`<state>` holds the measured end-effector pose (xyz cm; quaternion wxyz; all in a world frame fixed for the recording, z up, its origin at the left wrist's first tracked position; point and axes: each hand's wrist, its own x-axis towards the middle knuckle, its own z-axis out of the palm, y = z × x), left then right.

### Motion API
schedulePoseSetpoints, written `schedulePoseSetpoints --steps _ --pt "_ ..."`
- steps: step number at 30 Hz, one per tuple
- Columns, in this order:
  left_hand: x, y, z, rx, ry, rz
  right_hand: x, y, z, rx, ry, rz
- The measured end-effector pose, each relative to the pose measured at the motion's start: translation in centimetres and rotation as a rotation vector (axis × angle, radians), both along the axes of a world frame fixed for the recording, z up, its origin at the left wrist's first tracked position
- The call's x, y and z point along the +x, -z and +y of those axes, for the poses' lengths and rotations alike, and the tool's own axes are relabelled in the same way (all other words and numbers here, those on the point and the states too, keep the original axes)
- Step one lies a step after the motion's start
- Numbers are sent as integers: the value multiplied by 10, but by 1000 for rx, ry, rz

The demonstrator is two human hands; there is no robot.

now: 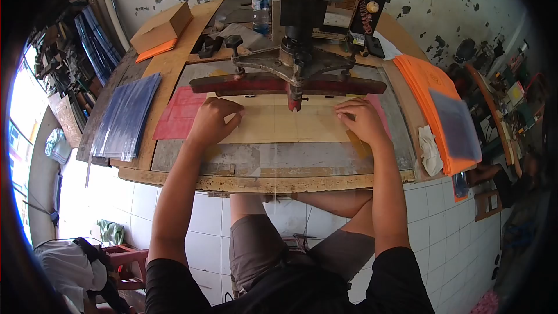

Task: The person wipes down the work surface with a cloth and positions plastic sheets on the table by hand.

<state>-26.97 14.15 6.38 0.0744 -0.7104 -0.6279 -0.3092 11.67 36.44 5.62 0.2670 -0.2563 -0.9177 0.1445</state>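
Under the red-edged bar of a press lies a pale yellow sheet, flat on the grey work plate. Pink-red material shows at its left side, with a smaller bit at the right. My left hand rests at the sheet's left part, thumb and fingers bent towards each other. At the right part is my right hand, its fingers curled close to the thumb. Whether either hand pinches the sheet's film or edge is too small to make out.
Clear bluish plastic sheets lie at the left. An orange stack with plastic on top is at the right, beside a white cloth. Behind stand a cardboard box and a water bottle. The press head overhangs the middle.
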Motion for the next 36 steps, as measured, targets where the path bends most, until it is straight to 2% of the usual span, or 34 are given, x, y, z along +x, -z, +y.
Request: schedulePoseSetpoints --steps 4,7,11,22,36 --pt "14 -10 -5 79 54 91 -2 -9 -12 127 21 42" --pt "32 -17 -10 25 176 51 -11 -13 -25 -44 -150 122" --pt "31 -15 -10 -88 266 6 -18 -14 -33 -133 -226 62" --pt "28 -6 -8 -83 166 57 -21 -5 -27 -21 -185 71" --pt "27 -3 -7 -59 131 72 -21 -4 -27 -27 -162 63"
